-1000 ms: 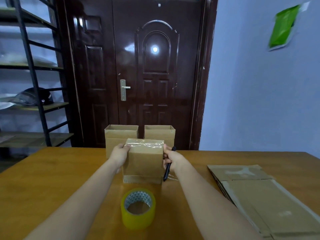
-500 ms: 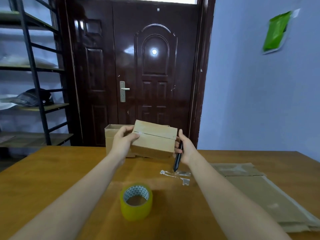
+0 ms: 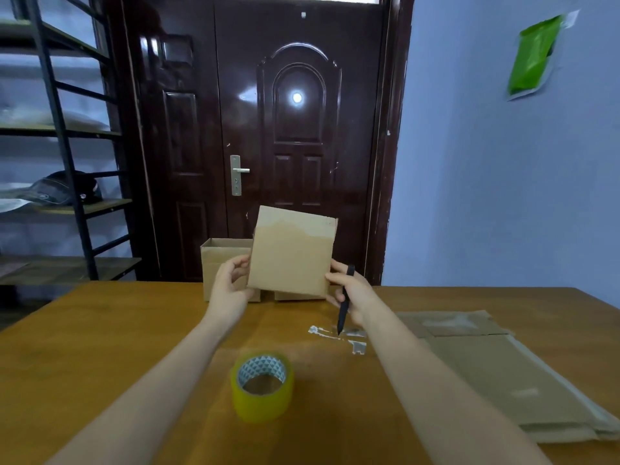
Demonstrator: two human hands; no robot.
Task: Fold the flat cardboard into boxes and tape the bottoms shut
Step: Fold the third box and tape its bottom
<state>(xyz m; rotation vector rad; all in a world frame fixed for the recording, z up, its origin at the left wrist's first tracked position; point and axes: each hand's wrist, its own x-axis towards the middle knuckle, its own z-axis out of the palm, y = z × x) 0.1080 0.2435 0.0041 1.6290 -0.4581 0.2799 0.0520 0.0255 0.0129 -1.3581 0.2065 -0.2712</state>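
Two hands are clamped on the folded box (image 3: 291, 256), which is held up off the table (image 3: 100, 330), well beyond the tape roll (image 3: 262, 386). The left hand (image 3: 231, 290) is curled round the box's left edge; the right hand (image 3: 352, 293) is pressed against its right edge, with a black pen (image 3: 345, 298) pinched in the same fingers, tip down. Half a second ago the box was held lower and tilted flat, its seamed face showing; now it has been turned upright and raised, a broad plain side facing the camera. Behind it, beyond the tape roll, an open box (image 3: 225, 263) is seen on the table. To the right of the tape roll, the flat cardboard stack (image 3: 503, 374) is lying unmoved, and tape scraps (image 3: 339, 335) are stuck between.
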